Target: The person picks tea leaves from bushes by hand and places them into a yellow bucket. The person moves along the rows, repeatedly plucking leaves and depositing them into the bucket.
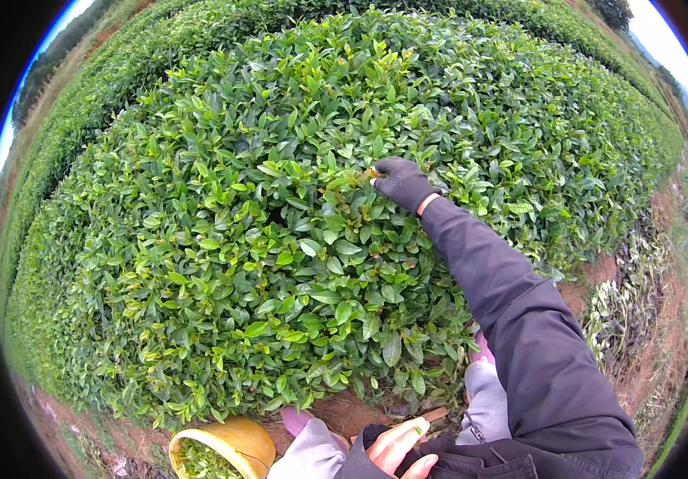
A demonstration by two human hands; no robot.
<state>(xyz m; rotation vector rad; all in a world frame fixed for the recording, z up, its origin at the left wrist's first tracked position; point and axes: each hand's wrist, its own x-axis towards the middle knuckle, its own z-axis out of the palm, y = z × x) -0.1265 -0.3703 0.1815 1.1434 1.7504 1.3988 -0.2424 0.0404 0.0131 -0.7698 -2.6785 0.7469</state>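
Observation:
My right hand [402, 182], in a dark knit glove with bare fingertips showing, reaches over the middle of a leafy tea bush [296, 251]. Its thumb and forefinger are closed at a reddish-green young shoot [353, 179]. Low in the picture, close to my body, is my bare left hand [398, 449], its fingers partly curled. A small piece of green leaf [418, 430] lies at its fingertips; the palm is hidden. Left of my legs, a yellow plastic bucket [248, 443] stands tilted, with picked green leaves [200, 460] inside.
The hedge of tea bushes spreads across most of the view, with another row [74, 132] behind it. Reddish soil [356, 413] lies around my pink shoes [296, 419]. Cut branches with pale leaves [619, 311] lie on the ground at the right.

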